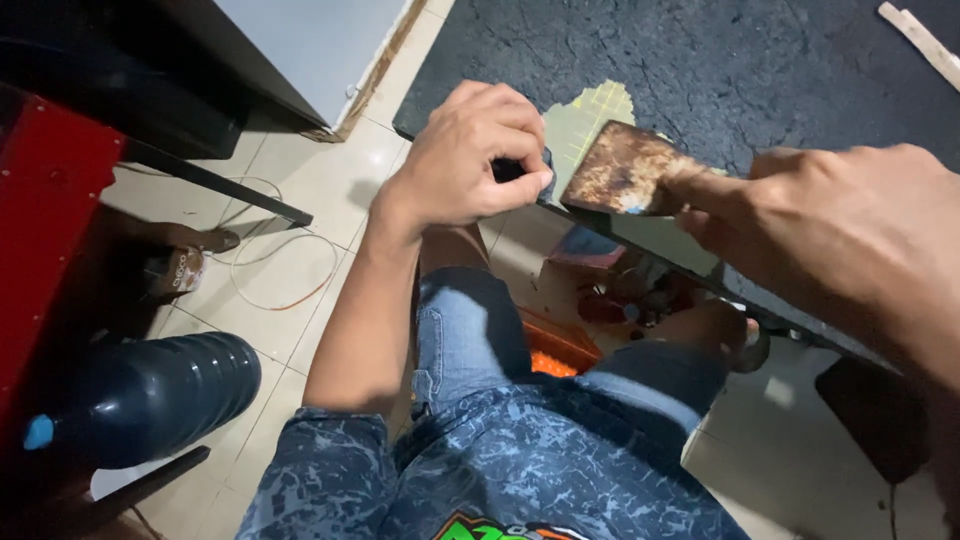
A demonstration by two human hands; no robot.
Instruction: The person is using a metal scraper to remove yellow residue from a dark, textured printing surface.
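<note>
My left hand (468, 155) is closed on a small dark object (520, 170) at the near edge of a dark table mat (760, 70); most of that object is hidden by my fingers. My right hand (840, 240) holds a rusty flat metal blade (625, 170), like a scraper, with the forefinger pressed along it. The blade lies at the mat's torn edge, where a pale green patch (590, 115) shows through. The two hands are a few centimetres apart.
A dark blue plastic bottle (150, 395) lies at lower left beside a red panel (45, 220). A thin cable (285, 270) loops on the tiled floor. Under the table sit an orange box (555, 350) and red clutter. My knees in blue jeans fill the bottom.
</note>
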